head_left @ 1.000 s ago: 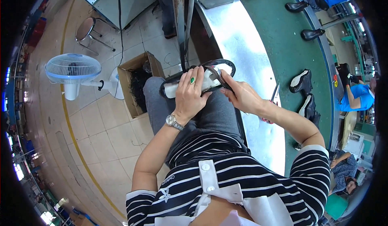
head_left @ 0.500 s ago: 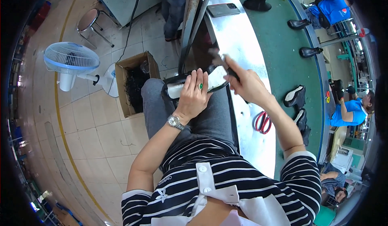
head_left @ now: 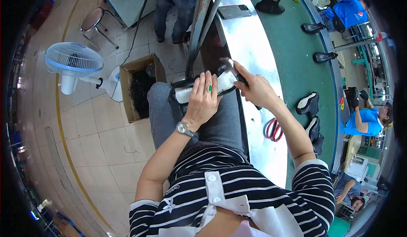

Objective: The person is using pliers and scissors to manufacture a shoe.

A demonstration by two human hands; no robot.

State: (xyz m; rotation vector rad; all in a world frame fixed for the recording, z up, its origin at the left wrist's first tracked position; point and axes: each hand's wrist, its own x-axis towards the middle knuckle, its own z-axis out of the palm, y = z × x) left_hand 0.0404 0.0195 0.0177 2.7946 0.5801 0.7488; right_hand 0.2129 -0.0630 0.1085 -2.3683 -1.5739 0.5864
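Note:
Across my lap lies a black shoe point(head_left: 183, 94), its pale underside turned up. My left hand point(head_left: 204, 94) is closed over its middle and presses it against my thighs. Gripped in my right hand point(head_left: 259, 88) is a hammer point(head_left: 229, 63), its dark metal head just above the shoe's far right end. The handle is mostly hidden by my fingers. Whether the head touches the shoe, I cannot tell.
Right of me runs a metal bench point(head_left: 254, 59) with a phone point(head_left: 234, 11) and red-handled scissors point(head_left: 274, 130). Beyond it, a green conveyor point(head_left: 296, 63) carries shoes point(head_left: 308, 103). A cardboard box point(head_left: 159, 69) of black scraps and a fan point(head_left: 74, 59) stand left. Co-workers sit at far right.
The hammer head was blurred and a little higher; now it is lower and sharper near the shoe's end. My left hand and the shoe have hardly moved. A standing person's legs shifted.

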